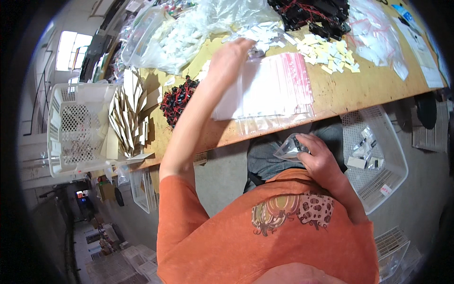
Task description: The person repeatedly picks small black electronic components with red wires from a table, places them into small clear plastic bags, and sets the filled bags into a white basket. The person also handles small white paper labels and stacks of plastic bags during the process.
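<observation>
My left hand reaches across the table to the near edge of a heap of small white flat pieces. Its fingers curl down there, and what they pinch, if anything, is hidden. Under that wrist lies a stack of clear flat plastic bags with pink-red edges. Close to my body, over my lap, my right hand is closed on a small clear plastic bag. Something dark shows inside the bag; its kind cannot be made out.
Small yellow and white pieces lie right of the stack. Black parts with red wires sit in a far heap and a nearer bundle. Cardboard pieces stand beside a white basket; another basket holds filled bags.
</observation>
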The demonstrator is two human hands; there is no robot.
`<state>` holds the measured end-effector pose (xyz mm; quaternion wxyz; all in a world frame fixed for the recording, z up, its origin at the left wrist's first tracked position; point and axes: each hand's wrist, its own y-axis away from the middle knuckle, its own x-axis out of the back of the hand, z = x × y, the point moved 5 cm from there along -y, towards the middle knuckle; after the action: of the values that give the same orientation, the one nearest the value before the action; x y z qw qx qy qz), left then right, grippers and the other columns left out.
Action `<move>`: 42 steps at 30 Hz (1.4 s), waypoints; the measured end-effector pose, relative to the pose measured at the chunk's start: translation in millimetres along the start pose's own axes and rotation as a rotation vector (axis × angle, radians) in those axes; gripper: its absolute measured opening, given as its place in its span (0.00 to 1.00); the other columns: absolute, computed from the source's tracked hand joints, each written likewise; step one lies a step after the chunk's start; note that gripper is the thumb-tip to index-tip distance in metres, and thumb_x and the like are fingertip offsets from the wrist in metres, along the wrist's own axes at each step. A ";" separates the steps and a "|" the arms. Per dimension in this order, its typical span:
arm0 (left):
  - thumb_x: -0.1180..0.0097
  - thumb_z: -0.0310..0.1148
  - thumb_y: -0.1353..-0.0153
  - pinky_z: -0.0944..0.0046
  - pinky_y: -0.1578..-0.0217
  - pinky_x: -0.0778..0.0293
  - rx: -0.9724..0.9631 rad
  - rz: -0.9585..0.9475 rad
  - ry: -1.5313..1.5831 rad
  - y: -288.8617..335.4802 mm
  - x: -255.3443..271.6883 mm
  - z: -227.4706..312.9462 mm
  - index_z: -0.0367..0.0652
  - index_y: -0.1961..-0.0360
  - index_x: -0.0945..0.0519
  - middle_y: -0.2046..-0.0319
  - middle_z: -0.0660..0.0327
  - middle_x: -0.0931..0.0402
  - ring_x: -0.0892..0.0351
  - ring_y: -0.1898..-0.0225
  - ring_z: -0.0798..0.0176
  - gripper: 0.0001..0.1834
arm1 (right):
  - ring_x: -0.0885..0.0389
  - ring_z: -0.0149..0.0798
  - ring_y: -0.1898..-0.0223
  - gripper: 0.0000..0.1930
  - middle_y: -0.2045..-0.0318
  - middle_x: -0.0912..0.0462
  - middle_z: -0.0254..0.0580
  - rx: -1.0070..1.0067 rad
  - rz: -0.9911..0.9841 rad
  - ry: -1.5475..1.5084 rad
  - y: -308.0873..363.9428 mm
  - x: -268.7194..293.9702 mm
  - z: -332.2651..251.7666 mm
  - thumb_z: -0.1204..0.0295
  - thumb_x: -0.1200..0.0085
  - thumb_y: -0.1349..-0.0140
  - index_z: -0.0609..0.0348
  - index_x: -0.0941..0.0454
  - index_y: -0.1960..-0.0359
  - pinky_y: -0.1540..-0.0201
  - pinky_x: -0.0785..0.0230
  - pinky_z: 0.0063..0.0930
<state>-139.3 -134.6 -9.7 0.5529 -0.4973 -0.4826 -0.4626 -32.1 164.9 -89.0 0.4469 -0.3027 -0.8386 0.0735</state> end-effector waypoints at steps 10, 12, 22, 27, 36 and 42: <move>0.42 0.35 0.34 0.55 0.50 0.20 -0.112 0.244 -0.122 -48.8 -3.0 -62.0 0.49 0.46 0.23 0.50 0.57 0.17 0.18 0.47 0.50 0.16 | 0.20 0.57 0.43 0.04 0.46 0.19 0.56 -0.105 0.013 0.050 16.6 -8.2 22.0 0.80 0.41 0.47 0.66 0.19 0.69 0.37 0.27 0.46; 0.43 0.37 0.34 0.53 0.54 0.21 0.108 0.317 0.100 -45.7 7.8 -83.2 0.43 0.51 0.24 0.57 0.53 0.16 0.16 0.54 0.49 0.14 | 0.20 0.58 0.45 0.04 0.47 0.18 0.56 -0.110 0.012 0.054 15.1 -7.6 24.4 0.81 0.40 0.46 0.67 0.18 0.68 0.38 0.27 0.46; 0.35 0.40 0.40 0.57 0.59 0.22 0.592 0.586 0.276 -10.4 7.4 -262.3 0.39 0.61 0.16 0.69 0.55 0.13 0.13 0.66 0.56 0.15 | 0.20 0.56 0.43 0.04 0.45 0.19 0.55 -0.083 -0.005 0.045 2.4 -17.1 21.2 0.79 0.43 0.45 0.65 0.18 0.69 0.37 0.27 0.45; 0.32 0.40 0.39 0.66 0.68 0.21 0.560 0.714 0.177 3.2 24.4 -252.2 0.40 0.66 0.13 0.73 0.60 0.11 0.13 0.75 0.68 0.12 | 0.19 0.56 0.45 0.02 0.47 0.18 0.56 -0.066 -0.025 0.088 7.6 -16.9 18.2 0.81 0.41 0.47 0.65 0.19 0.71 0.40 0.26 0.45; 0.33 0.24 0.36 0.76 0.76 0.32 0.121 0.473 1.018 128.4 64.1 -12.2 0.38 0.66 0.16 0.70 0.61 0.15 0.22 0.74 0.75 0.03 | 0.23 0.55 0.38 0.04 0.41 0.21 0.53 -0.056 0.012 0.111 -4.8 -4.3 9.2 0.77 0.45 0.43 0.64 0.21 0.69 0.35 0.29 0.45; 0.28 0.28 0.41 0.71 0.78 0.27 -0.218 0.260 0.837 173.0 22.1 99.8 0.42 0.63 0.17 0.73 0.65 0.17 0.20 0.78 0.73 0.09 | 0.23 0.54 0.38 0.05 0.41 0.22 0.51 0.043 0.042 0.091 -21.8 4.9 -14.9 0.77 0.42 0.44 0.63 0.19 0.66 0.35 0.28 0.44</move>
<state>27.3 -22.5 -1.7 0.6983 -0.3796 -0.0993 -0.5987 -31.9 147.9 -68.2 0.4895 -0.3136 -0.8090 0.0869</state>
